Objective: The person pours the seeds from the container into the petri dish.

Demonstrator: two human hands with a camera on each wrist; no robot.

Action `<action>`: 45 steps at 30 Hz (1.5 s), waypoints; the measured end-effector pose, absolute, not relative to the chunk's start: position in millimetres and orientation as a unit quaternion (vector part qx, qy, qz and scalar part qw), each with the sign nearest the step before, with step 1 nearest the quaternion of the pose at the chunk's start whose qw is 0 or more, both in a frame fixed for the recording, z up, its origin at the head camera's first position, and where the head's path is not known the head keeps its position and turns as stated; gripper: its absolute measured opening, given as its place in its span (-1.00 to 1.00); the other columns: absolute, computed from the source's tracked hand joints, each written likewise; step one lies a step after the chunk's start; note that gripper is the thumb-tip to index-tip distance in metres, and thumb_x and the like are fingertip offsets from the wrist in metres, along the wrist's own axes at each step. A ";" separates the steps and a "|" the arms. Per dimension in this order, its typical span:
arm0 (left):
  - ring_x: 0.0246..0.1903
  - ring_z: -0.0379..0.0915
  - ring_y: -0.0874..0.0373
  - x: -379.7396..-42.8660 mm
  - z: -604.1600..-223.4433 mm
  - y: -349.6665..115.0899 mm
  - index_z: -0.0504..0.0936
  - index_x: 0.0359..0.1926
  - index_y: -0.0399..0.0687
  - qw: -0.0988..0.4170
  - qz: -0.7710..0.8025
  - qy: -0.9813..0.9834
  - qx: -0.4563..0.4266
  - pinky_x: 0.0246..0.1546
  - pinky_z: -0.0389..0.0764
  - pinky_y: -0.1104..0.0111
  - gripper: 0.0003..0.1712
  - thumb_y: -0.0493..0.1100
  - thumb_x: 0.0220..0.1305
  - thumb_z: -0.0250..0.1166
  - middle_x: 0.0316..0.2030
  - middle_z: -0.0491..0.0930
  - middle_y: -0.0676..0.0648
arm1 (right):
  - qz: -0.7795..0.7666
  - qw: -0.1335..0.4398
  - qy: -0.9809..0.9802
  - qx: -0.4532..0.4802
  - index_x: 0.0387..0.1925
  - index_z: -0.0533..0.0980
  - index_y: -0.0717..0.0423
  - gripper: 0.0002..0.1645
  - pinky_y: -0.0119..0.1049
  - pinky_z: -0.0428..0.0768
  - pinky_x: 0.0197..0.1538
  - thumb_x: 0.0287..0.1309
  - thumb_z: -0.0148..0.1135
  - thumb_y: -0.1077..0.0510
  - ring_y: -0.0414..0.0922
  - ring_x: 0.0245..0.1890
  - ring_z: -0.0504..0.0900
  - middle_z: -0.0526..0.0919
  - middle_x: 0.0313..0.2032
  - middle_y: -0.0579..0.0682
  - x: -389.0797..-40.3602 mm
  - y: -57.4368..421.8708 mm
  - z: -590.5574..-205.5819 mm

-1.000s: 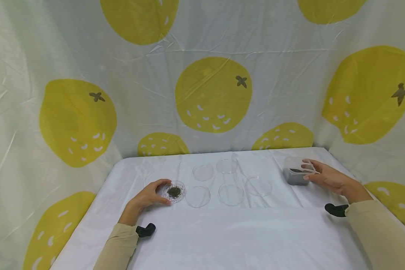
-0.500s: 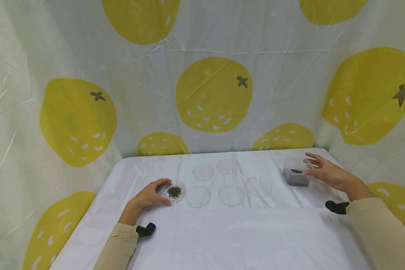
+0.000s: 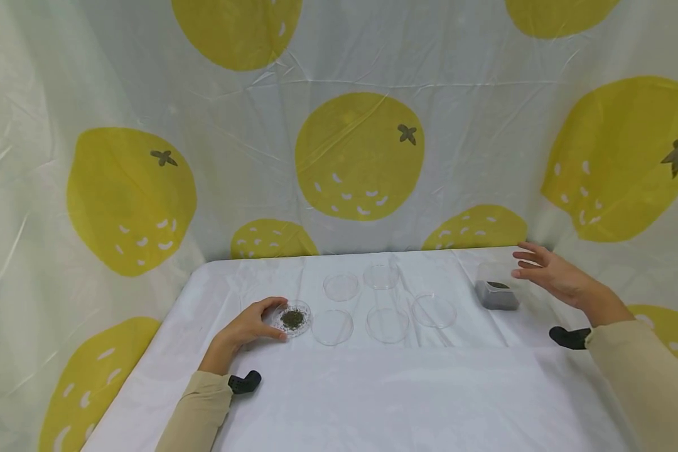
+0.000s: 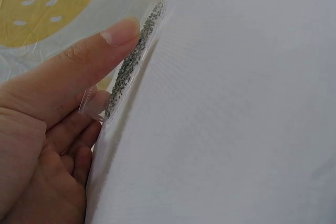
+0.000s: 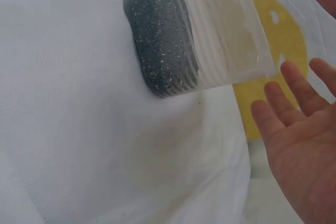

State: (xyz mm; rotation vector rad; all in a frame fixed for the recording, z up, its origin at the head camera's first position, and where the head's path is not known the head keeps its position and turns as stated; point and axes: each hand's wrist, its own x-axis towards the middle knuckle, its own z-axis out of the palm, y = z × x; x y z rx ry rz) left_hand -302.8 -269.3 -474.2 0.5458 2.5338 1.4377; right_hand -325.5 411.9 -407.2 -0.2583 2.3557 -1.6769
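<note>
STATUS: bare left hand (image 3: 252, 323) pinching, bare right hand (image 3: 562, 279) spread

L grip: thumb & fingers pinch round, clear plastic dish (image 3: 306, 328) by its rim, thumb on near side, fingers on far side. Dish lies flat on white-cloth-covered surface (image 3: 373, 395), L end of group; dark green granules (image 3: 292, 318) heaped at ctr, w/ loose bits scattered twd rim.

R grip: fingers spread apart, palm partly visible in R wrist view. Posn: just beside clear, box-shaped plastic tub (image 5: 226, 35), w/ small gap. Tub stands upright on R side of surface; lower part holds dark granular material (image 5: 160, 40).

Btwn dish & tub: five round, clear plastic discs (image 3: 332, 327), dishes or lids (can't tell which). Two in near row, two in far row, one at R. Nearest disc is just beside dish.

Periph.: beige long sleeves (image 3: 194, 411), black wrist devices (image 3: 245, 382); bkgd = white curtain w/ yellow fruit print (image 3: 457, 125).
</note>
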 end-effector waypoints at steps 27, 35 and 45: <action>0.49 0.07 -0.20 -304.0 -472.9 -266.4 0.43 0.42 -0.28 0.097 0.477 0.855 0.180 0.47 0.07 -0.07 0.04 -0.22 -0.09 0.73 0.35 0.44 -0.24 | -0.552 0.050 0.811 -0.189 0.62 -0.08 0.25 0.01 -0.57 0.40 0.14 0.39 0.31 0.27 0.24 0.50 0.07 0.14 0.50 0.27 -332.3 323.0 -367.9; 0.49 0.07 -0.22 -305.5 -471.5 -266.0 0.44 0.41 -0.30 0.092 0.468 0.859 0.185 0.46 0.07 -0.09 0.04 -0.22 -0.09 0.73 0.34 0.45 -0.25 | -0.538 0.079 0.804 -0.240 0.61 -0.01 0.27 0.02 -0.12 0.29 0.44 0.32 0.37 0.27 0.27 0.53 0.08 0.18 0.50 0.29 -334.4 280.0 -367.9; 0.47 0.11 -0.25 -303.8 -474.1 -269.0 0.45 0.39 -0.34 0.077 0.466 0.860 0.195 0.45 0.08 -0.12 0.00 -0.25 -0.09 0.72 0.32 0.47 -0.28 | -0.541 0.128 0.781 -0.283 0.61 0.04 0.20 0.02 0.09 0.12 0.50 0.31 0.41 0.21 0.21 0.54 0.09 0.17 0.52 0.22 -337.0 228.1 -374.2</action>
